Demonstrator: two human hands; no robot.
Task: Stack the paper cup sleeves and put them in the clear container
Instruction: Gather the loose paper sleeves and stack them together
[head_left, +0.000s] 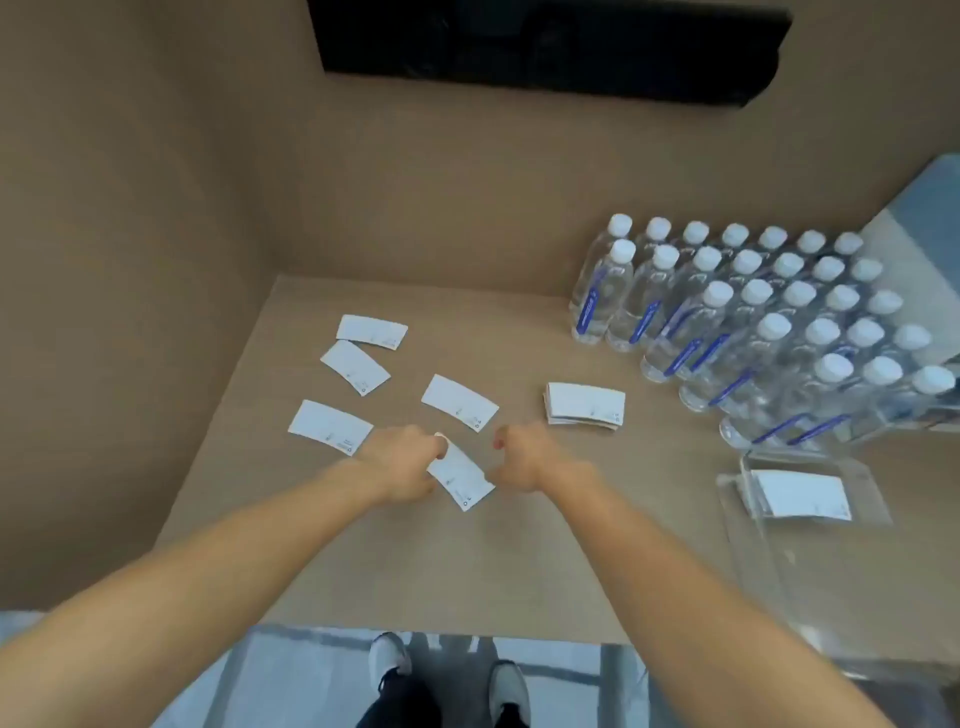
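I see the brown tabletop filling the frame, with a block of water bottles at right. The clear container at lower right holds some white sleeves. A small stack of sleeves lies right of centre; four loose sleeves lie scattered left of centre. My left hand pinches one sleeve at centre; my right hand hovers curled beside it, whether touching I cannot tell.

Hidden, cropped or illegible

The left hand covers one sleeve's upper end; the sleeve print is unreadably small; the clear container and bottles run off the right edge.
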